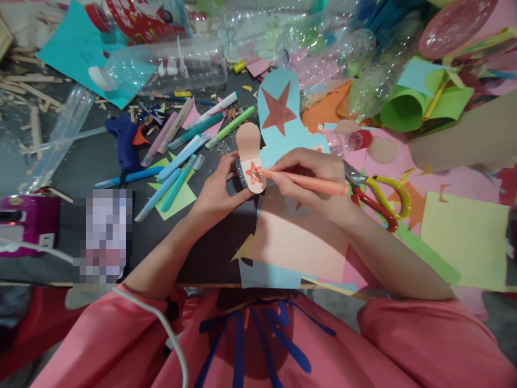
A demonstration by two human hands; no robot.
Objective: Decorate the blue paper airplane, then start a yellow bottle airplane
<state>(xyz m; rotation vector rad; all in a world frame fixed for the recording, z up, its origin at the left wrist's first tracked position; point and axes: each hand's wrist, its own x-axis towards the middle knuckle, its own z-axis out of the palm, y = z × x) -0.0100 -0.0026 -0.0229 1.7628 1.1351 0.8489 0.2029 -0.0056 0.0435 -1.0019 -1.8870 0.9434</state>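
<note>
My right hand (311, 172) grips an orange felt-tip pen (319, 184), its tip on a small peach paper cutout (248, 141). On the cutout's paler lower part is an outlined red-orange star (254, 174), partly coloured in. My left hand (220, 186) holds the cutout's lower end from the left, thumb below and fingers at its far side, partly hidden. Just beyond lies a light blue paper cutout (266, 81) bearing a large brown-red star (279, 108). A peach sheet (302, 242) lies under my right forearm.
Several felt-tip pens (181, 156) and a blue glue gun (123, 141) lie on the left, near a phone (107, 234). Scissors (377, 196) with red and yellow handles rest on the right. Clear plastic bottles (169, 64) line the back. A yellow sheet (464, 240) lies far right.
</note>
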